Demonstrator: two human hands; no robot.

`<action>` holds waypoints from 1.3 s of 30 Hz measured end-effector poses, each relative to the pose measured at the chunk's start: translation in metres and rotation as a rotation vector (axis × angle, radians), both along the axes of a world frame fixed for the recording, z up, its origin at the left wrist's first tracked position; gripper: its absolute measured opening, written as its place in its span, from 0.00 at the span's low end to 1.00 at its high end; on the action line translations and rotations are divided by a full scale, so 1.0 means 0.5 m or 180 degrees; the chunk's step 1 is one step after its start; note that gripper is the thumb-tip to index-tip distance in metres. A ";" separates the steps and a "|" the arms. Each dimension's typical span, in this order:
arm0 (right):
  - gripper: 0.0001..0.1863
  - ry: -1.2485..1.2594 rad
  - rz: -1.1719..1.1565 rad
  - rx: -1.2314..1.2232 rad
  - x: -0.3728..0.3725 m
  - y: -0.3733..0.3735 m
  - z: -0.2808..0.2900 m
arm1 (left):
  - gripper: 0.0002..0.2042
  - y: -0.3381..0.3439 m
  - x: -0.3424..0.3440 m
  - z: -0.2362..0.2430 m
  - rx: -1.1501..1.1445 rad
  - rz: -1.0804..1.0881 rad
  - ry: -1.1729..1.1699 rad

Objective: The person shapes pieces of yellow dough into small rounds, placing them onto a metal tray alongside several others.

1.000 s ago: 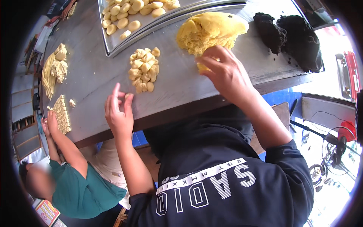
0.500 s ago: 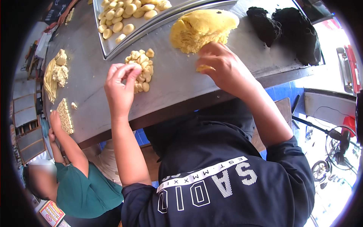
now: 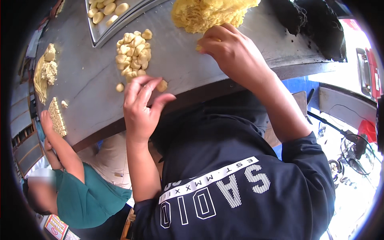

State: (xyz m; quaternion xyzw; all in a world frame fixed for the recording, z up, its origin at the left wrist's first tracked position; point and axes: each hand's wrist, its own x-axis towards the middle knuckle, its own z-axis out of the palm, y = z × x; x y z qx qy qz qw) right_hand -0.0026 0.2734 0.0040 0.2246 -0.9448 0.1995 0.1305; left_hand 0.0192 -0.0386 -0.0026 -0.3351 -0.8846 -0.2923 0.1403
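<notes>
My left hand (image 3: 142,108) hung just on my side of the heap of small dough pieces (image 3: 134,54), fingers loosely bent and a little spread, thumb well apart from them; a single dough piece (image 3: 162,85) showed right by its fingertips, though I could not tell whether they touched it. To the right of the heap, my right hand (image 3: 236,52) had its fingers drawn together, pinching a bit of yellow dough (image 3: 199,47). Beyond the heap and to its right sat the large yellow dough mass (image 3: 212,16), with a black dough-like mass (image 3: 320,28) farther right. A small dough ball (image 3: 119,87) lay near the heap's lower left, and a metal tray (image 3: 114,30) of pale dough rounds (image 3: 109,9) stood past its far left. Well to the heap's left, a co-worker's hand (image 3: 47,122) was beside a scored dough slab (image 3: 58,117).
</notes>
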 end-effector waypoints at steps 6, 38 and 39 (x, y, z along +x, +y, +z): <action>0.08 0.0370 -0.0117 -0.0432 0.023 0.016 -0.032 | 0.08 0.015 0.002 -0.011 0.0448 0.0706 -0.0789; 0.13 0.0003 -0.0166 -0.0794 0.057 0.071 0.009 | 0.17 0.036 -0.013 -0.002 0.0069 -0.0215 -0.0286; 0.17 0.0029 -0.0629 -0.0847 0.062 0.055 0.025 | 0.19 0.044 -0.007 0.009 -0.0308 0.0088 -0.0418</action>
